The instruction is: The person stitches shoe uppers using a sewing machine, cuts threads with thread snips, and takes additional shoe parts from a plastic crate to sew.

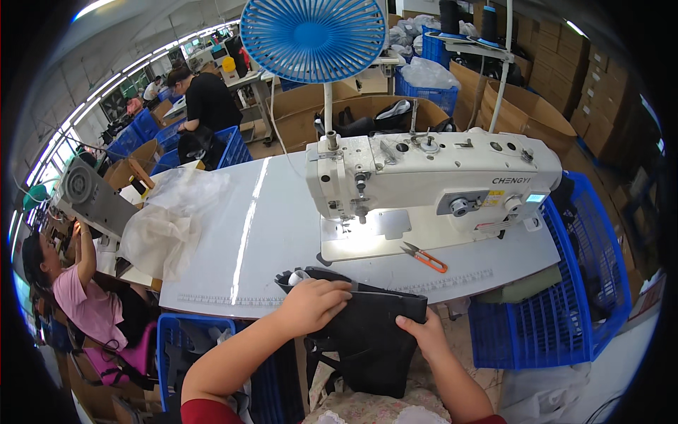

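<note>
A black fabric piece (374, 336), shaped somewhat like a flat bag, hangs over the near edge of the sewing table in front of my lap. My left hand (314, 305) lies across its upper left part, fingers bent over the top edge. Under that hand, a bunched end with a whitish bit rests on the tabletop. My right hand (424, 332) grips the upper right corner, thumb on the near face and the other fingers hidden behind. Just beyond stands a white sewing machine (431, 169), its lamp lighting the needle plate. Orange-handled thread snips (426, 258) lie in front of it.
A blue fan (313, 35) rises behind the machine. Sheer whitish plastic (166, 230) covers the table's left end. Blue crates stand at the right (537, 325) and below left (169, 339). One person (92, 300) sits at a machine on the left; another (208, 102) stands farther back.
</note>
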The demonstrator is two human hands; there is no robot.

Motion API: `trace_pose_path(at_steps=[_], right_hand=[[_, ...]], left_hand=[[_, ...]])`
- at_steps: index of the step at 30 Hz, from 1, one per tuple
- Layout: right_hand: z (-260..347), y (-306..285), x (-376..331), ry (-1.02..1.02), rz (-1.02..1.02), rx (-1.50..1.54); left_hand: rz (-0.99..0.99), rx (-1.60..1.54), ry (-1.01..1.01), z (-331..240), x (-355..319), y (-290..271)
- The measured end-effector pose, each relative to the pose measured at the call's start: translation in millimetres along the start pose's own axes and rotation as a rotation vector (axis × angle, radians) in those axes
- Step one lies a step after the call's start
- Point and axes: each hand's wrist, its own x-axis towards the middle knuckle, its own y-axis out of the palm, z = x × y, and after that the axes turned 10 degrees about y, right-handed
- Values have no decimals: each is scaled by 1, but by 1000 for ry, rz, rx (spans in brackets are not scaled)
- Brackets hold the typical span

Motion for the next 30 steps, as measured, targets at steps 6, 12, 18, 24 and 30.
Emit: trace_pose_path(at_steps=[6, 12, 18, 24, 30], right_hand=[[-1, -3, 4, 33, -7, -43], [-3, -2, 5, -9, 19, 3], [6, 9, 11, -137, -98, -148], [53, 14, 55, -310, -164, -462], [73, 20, 112, -160, -68, -662]], left_hand=[[325, 226, 126, -18, -7, -23], [317, 576, 194, -19, -11, 3], [390, 221, 86, -2, -16, 4], [359, 239, 52, 40, 19, -21], [567, 149, -230, 63, 30, -11]])
